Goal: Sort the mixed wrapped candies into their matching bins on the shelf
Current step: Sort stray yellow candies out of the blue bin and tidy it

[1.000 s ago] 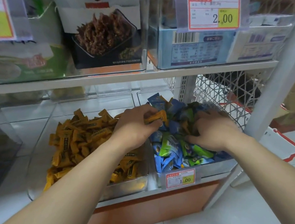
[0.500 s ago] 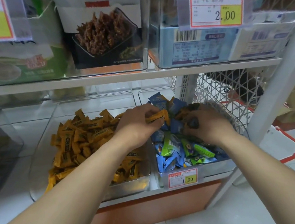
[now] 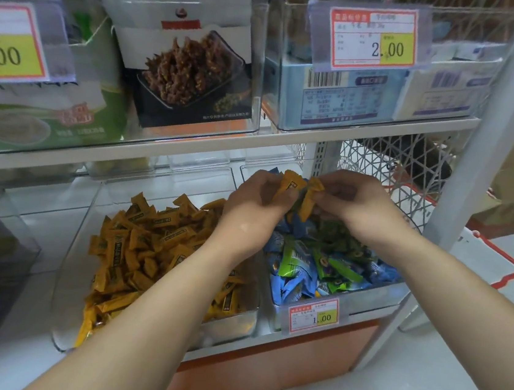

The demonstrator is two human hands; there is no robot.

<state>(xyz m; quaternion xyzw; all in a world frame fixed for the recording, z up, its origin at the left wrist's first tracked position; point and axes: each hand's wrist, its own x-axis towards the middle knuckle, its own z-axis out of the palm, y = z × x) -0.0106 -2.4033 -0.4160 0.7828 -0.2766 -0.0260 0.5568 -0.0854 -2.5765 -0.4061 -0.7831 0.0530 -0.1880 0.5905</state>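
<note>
Both hands meet above the back edge of the right-hand clear bin (image 3: 365, 298), which sits at the right end of the lower shelf (image 3: 268, 340). The left hand (image 3: 252, 210) has its fingers curled around one orange wrapped candy (image 3: 289, 184), held upright. The right hand (image 3: 357, 203) pinches a second orange candy (image 3: 309, 200) between thumb and fingertips, just beside the first. Beneath them the right bin is filled with blue and green candies (image 3: 321, 266), and a price tag (image 3: 314, 315) marked 1.00 hangs on its front wall. The left-hand bin (image 3: 228, 323), touching it, holds a heap of orange candies (image 3: 148, 240).
</note>
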